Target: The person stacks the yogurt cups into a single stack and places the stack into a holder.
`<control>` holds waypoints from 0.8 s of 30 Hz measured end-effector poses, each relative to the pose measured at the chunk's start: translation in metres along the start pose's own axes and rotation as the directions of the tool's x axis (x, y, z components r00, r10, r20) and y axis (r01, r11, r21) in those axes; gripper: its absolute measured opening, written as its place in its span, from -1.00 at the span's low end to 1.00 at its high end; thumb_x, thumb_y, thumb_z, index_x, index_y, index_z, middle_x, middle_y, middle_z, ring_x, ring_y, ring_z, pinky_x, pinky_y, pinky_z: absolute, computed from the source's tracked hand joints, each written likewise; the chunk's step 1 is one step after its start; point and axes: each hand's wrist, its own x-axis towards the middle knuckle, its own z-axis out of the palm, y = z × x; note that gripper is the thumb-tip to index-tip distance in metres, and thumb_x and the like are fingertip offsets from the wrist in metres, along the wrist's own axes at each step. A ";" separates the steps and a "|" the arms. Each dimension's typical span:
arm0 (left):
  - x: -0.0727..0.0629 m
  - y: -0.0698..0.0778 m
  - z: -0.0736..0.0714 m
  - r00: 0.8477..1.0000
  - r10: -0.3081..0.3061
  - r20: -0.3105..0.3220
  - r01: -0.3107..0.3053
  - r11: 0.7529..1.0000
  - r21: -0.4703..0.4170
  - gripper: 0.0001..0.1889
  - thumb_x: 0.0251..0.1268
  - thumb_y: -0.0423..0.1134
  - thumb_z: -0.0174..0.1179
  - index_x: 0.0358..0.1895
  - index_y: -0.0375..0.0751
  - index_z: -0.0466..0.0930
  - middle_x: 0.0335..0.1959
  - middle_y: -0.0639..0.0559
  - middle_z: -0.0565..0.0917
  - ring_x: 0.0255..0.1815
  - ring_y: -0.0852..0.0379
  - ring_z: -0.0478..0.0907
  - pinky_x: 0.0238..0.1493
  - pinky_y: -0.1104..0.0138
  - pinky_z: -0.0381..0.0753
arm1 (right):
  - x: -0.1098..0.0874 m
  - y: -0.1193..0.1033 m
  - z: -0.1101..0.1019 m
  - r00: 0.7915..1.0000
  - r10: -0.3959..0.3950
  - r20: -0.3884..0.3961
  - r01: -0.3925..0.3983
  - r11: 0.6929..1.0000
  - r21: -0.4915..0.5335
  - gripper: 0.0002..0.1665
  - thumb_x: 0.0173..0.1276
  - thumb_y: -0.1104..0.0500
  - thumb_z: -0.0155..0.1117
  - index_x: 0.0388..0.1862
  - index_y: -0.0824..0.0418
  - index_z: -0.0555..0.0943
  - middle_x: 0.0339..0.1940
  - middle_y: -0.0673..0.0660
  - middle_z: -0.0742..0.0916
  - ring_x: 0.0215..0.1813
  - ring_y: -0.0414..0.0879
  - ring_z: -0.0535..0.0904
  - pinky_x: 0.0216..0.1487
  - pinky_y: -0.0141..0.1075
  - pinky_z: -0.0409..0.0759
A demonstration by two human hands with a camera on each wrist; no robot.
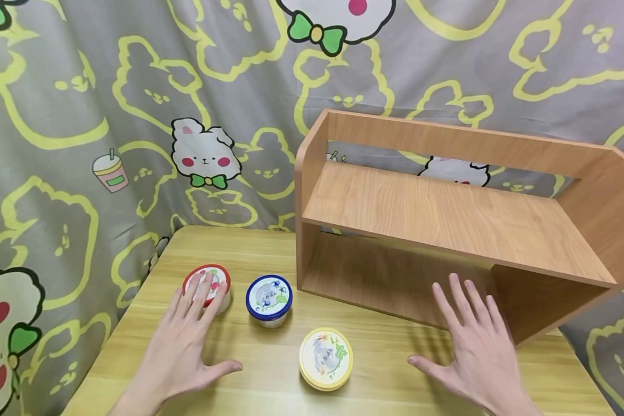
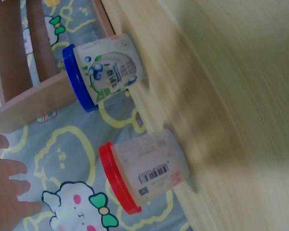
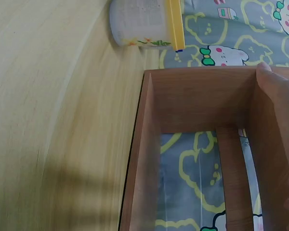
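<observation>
Three lidded tubs stand upright on the table: one with a red lid, one with a blue lid and one with a yellow lid. My left hand is spread flat above the table, its fingertips overlapping the red-lidded tub in the head view; the left wrist view shows a gap between hand and red-lidded tub. My right hand, fingers likewise spread, hovers in front of the wooden shelf. Neither hand holds anything.
The two-level shelf takes up the table's back right, its right side panel angled toward me. A grey patterned curtain hangs behind the wooden table and along its left side.
</observation>
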 end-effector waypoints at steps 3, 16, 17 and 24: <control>0.001 0.003 0.002 0.999 -0.009 0.036 0.011 0.999 -0.047 0.34 0.03 0.80 0.01 0.69 -0.16 0.12 0.68 -0.34 0.21 0.71 -0.25 0.15 0.81 0.32 -0.41 | 0.003 0.000 0.005 0.999 -0.039 0.000 0.039 0.999 0.029 0.44 0.12 -0.86 -0.07 0.72 0.06 0.21 0.79 0.17 0.17 0.84 -0.03 -0.18 0.84 -0.21 -0.39; 0.002 0.014 0.023 0.992 -0.066 0.107 0.091 0.965 -0.247 0.39 -0.11 0.52 0.49 0.72 -0.13 0.02 0.73 -0.20 0.16 0.72 -0.17 0.16 0.67 0.66 -0.37 | 0.004 -0.016 0.029 0.993 -0.082 0.081 0.062 0.972 0.225 0.56 -0.08 -0.60 0.51 0.74 0.11 0.13 0.78 0.16 0.20 0.81 -0.09 -0.04 0.76 -0.49 -0.33; 0.002 0.014 0.024 0.990 -0.077 0.120 0.107 0.959 -0.263 0.38 -0.10 0.49 0.50 0.73 -0.11 0.00 0.74 -0.18 0.15 0.72 -0.16 0.16 0.65 0.69 -0.37 | 0.004 -0.019 0.031 0.992 -0.090 0.088 0.066 0.968 0.244 0.56 -0.09 -0.58 0.53 0.74 0.12 0.12 0.78 0.16 0.21 0.81 -0.06 0.00 0.76 -0.50 -0.33; -0.001 0.018 0.035 0.963 -0.165 0.211 0.234 0.903 -0.361 0.37 -0.09 0.29 0.62 0.75 0.05 -0.08 0.75 -0.07 0.15 0.68 -0.19 0.24 0.71 0.47 0.01 | 0.003 -0.035 0.045 0.978 -0.149 0.144 0.086 0.923 0.374 0.57 -0.12 -0.45 0.65 0.75 0.13 0.11 0.77 0.11 0.24 0.75 -0.04 0.17 0.71 -0.58 -0.27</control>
